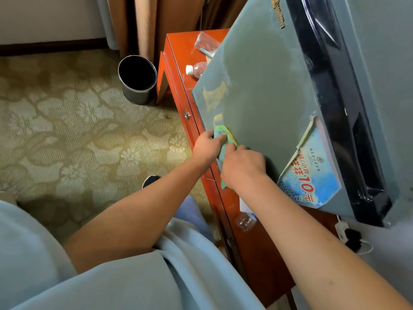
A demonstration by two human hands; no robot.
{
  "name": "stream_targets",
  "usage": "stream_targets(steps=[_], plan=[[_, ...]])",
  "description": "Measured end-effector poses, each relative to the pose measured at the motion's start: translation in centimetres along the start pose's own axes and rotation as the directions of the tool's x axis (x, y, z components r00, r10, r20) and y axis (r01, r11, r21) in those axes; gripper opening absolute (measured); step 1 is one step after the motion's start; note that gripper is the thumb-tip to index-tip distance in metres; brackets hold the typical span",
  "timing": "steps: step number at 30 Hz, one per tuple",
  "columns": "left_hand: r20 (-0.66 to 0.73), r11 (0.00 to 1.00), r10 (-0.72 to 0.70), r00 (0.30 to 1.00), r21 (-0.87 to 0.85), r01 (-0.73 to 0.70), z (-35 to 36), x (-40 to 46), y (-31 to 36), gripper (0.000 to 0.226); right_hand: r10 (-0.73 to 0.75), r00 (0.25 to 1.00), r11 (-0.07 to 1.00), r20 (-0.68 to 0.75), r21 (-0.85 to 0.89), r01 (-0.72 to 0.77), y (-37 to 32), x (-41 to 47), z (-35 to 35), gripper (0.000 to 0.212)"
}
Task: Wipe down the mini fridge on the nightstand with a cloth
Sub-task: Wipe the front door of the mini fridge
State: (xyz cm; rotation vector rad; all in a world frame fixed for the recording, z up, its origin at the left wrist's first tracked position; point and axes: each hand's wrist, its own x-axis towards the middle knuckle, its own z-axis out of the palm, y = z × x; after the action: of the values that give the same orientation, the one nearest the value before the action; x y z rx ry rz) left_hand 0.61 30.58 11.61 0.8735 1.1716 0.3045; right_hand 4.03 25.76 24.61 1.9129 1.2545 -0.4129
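The grey mini fridge (pixel 263 81) stands on the orange-red wooden nightstand (pixel 185 52), its door facing left with a black seal along the right side. A green and yellow cloth (pixel 224 135) is pressed against the lower edge of the door. My left hand (pixel 206 146) grips the cloth's upper part. My right hand (pixel 242 166) holds its lower part against the door, and a green end hangs out below that hand. A peeling blue sticker (pixel 312 173) with red characters sits on the door just right of my right hand.
A black waste bin (pixel 137 79) stands on the patterned carpet left of the nightstand. A plastic bottle (pixel 196 69) and a clear packet (pixel 206 42) lie on the nightstand behind the fridge. Another clear bottle (pixel 244 221) lies under the fridge door. A white plug (pixel 342 229) and cable are at right.
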Motion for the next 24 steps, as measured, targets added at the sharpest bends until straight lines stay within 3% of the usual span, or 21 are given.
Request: stream_targets(steps=[2,7,9,14,20,24], plan=[[0.006,0.999,-0.031,0.999,-0.025,0.031,0.1,0.3,-0.8,0.027,0.006,1.0,1.0,-0.027,0.011,-0.006,-0.4,0.2,1.2,0.049],[0.131,0.958,-0.232,0.964,0.2,0.204,1.3,-0.5,-4.6,0.024,-0.004,0.945,1.0,0.327,0.03,-0.006,-0.7,-0.2,2.6,0.063],[0.082,0.976,-0.178,0.981,0.144,0.165,1.4,-0.1,-4.3,0.028,-0.003,0.957,1.0,0.289,0.027,-0.005,0.0,0.3,1.9,0.064],[-0.017,0.998,-0.068,0.998,0.0,0.068,0.6,2.0,-3.4,0.016,-0.002,0.999,0.997,0.035,0.08,0.0,-0.9,1.0,3.3,0.05],[0.096,0.957,-0.275,0.957,0.125,0.262,2.6,0.6,-7.5,0.023,0.022,0.94,1.0,0.34,0.01,-0.027,-1.0,1.0,4.7,0.062],[-0.024,0.986,-0.154,0.988,0.056,0.155,1.6,1.8,-5.7,0.026,-0.009,0.971,0.999,0.241,0.039,-0.001,-0.5,2.0,2.9,0.059]])
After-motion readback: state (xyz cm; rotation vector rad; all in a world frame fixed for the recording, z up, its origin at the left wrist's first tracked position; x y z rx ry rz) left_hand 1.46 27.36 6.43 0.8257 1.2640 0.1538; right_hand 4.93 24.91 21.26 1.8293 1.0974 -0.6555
